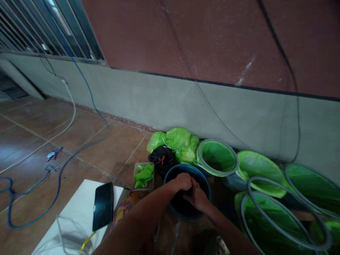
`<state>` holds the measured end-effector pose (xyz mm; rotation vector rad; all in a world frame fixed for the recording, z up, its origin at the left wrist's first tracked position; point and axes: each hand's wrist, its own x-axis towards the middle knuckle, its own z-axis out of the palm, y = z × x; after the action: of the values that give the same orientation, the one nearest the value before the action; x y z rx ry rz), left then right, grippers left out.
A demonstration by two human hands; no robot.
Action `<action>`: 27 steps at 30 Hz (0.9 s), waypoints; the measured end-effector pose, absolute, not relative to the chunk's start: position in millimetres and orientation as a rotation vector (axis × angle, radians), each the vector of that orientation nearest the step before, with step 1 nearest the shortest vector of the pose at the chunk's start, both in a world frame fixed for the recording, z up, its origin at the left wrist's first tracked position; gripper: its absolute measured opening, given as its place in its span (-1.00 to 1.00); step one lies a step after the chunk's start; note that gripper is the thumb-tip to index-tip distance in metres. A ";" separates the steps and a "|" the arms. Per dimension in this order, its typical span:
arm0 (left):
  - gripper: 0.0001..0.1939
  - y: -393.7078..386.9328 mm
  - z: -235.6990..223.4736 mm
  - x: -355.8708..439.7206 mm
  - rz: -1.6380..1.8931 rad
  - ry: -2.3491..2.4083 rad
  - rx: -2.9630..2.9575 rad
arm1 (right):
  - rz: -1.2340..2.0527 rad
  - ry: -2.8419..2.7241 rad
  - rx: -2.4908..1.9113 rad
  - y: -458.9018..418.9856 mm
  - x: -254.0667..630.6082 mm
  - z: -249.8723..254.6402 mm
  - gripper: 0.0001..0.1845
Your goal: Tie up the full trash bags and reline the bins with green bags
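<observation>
Both my hands reach into a round dark-blue pot [170, 174] on the floor against the wall. My left hand [181, 182] is curled over the pot's middle, fingers bent downward. My right hand [197, 196] sits beside it, touching it, fingers closed around something dark inside the pot that I cannot make out. The pot's inside is black and hides what the fingers grip.
Green bags [175, 141], a black bag [162, 158] and a small tray of green pieces [143, 175] lie behind the pot. Several green-lined rings [217, 156] stand to the right. A phone [103, 205] rests on a white board [77, 202]. Blue cable [57, 173] crosses the tiles.
</observation>
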<state>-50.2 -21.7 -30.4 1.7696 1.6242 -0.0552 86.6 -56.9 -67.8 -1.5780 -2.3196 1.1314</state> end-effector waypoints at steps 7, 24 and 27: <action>-0.77 -10.8 23.0 -62.0 0.251 1.628 1.706 | 1.039 -2.050 -1.512 -26.1 82.4 -36.9 -0.51; -0.42 7.8 70.7 -247.3 1.435 1.698 1.113 | 1.486 -0.904 -0.964 96.7 -33.0 125.7 -0.82; -0.34 10.1 23.1 -247.5 1.331 1.656 0.893 | 1.455 -0.944 -1.012 125.7 -46.6 69.4 -0.77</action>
<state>-247.5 10.1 23.1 0.8935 1.6563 1.3312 -46.6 125.7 69.4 -1.0123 -0.9438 1.4552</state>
